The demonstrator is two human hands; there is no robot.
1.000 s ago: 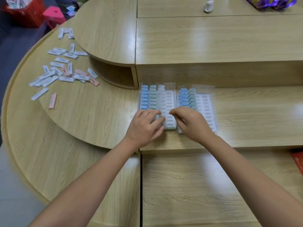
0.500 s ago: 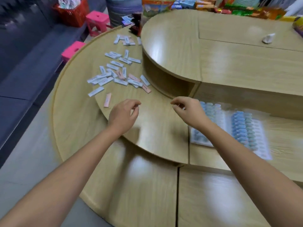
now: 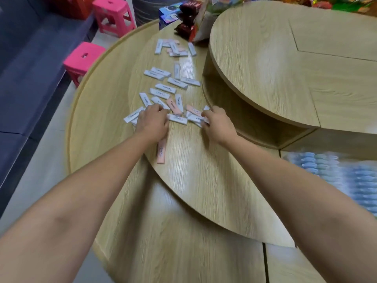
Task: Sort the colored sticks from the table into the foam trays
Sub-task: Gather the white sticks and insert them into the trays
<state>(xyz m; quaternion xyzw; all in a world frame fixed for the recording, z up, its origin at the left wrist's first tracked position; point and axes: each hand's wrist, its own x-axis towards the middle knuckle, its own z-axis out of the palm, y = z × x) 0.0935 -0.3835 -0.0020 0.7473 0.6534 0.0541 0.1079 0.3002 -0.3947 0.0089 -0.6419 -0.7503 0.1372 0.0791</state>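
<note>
White and pink sticks point(image 3: 165, 88) lie flat and loose at all angles on the rounded lower tier of the wooden worktop point(image 3: 193, 180). Most are white with dark print and a few are pink. A smaller cluster point(image 3: 173, 49) sits farther back, near the snack bags point(image 3: 193, 23). One pink stick point(image 3: 161, 151) lies alone, nearest the camera, just beside the left wrist with its far end under it.

Left hand point(image 3: 152, 122): palm down on the near edge of the scatter, knuckles toward the camera, fingers bent over several white sticks. The fingertips are hidden, so I cannot tell whether its grip has closed on anything or only rests on the pile.

Right hand point(image 3: 218, 125): at the right edge of the scatter, close to the wall of the raised tier. Thumb and curled fingers meet on the end of a white stick point(image 3: 194, 118); the grip is narrow, a pinch. A second white piece point(image 3: 177, 119) lies between the two hands, one end touching the left hand.

Foam trays point(image 3: 336, 174): at the right edge of the view, on the worktop beyond the right forearm, well apart from the scatter. They are blurred. Rows of blue pieces show in them; no finer detail is readable.

Surroundings: a raised upper tier point(image 3: 285, 58) of the same wood stands right of the scatter, with an open recess point(image 3: 255, 121) beneath it. Two pink stools point(image 3: 84, 58) stand on the floor to the left.
</note>
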